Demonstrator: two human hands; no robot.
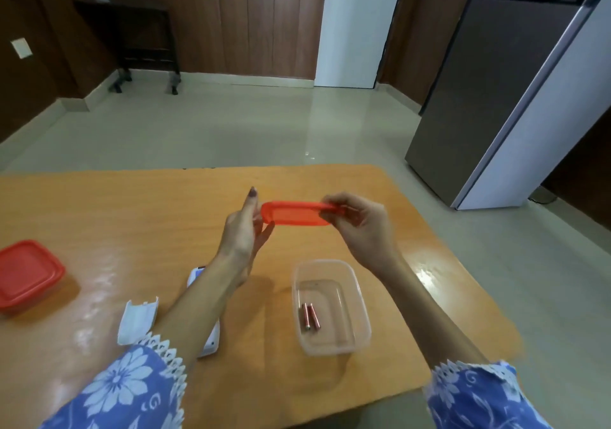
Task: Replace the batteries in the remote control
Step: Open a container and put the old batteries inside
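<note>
My right hand [358,222] pinches red lid [291,213] by one end, left hand [246,227] flat-fingered against other end. Thin hold: lid could slip, dropping into open tub [325,263] below grip, onto batteries [309,317].

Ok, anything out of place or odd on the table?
Nothing spilled or damaged. The back cover lies loose beside the remote, as the job needs. Two batteries lie in the open box; the right hand holds a red lid.

A room in a home.
A tall fridge [502,91], white door [353,28], wood-panelled walls [251,18], tiled floor [231,124] and an orange worktop [132,217] show it.
</note>
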